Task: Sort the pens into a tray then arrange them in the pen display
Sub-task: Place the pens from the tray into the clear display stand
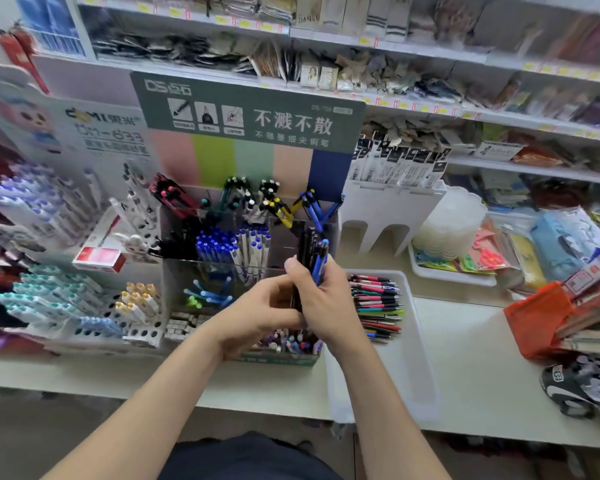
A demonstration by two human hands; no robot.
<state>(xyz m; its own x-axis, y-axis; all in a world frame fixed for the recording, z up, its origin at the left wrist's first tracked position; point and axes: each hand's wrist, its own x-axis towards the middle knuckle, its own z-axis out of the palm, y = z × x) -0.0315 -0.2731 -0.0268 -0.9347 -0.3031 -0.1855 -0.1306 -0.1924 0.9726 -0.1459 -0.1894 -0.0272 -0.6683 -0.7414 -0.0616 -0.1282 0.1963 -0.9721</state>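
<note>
My right grip [321,299] clasps an upright pen bundle [314,251] before the pen display [222,237], beside the tray [388,375]. My left grip [257,313] curls at its base; whether it clasps, I cannot tell. Its lower end is hidden.

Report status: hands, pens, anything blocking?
Left hand and right hand grip pen bundle over display. Further right, tray holds loose pens. No obstruction seen.

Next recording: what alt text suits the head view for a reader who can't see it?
The left hand and right hand hold a bundle of black and blue pens upright before the display. To its right, a white tray holds mixed pens lying flat.
</note>
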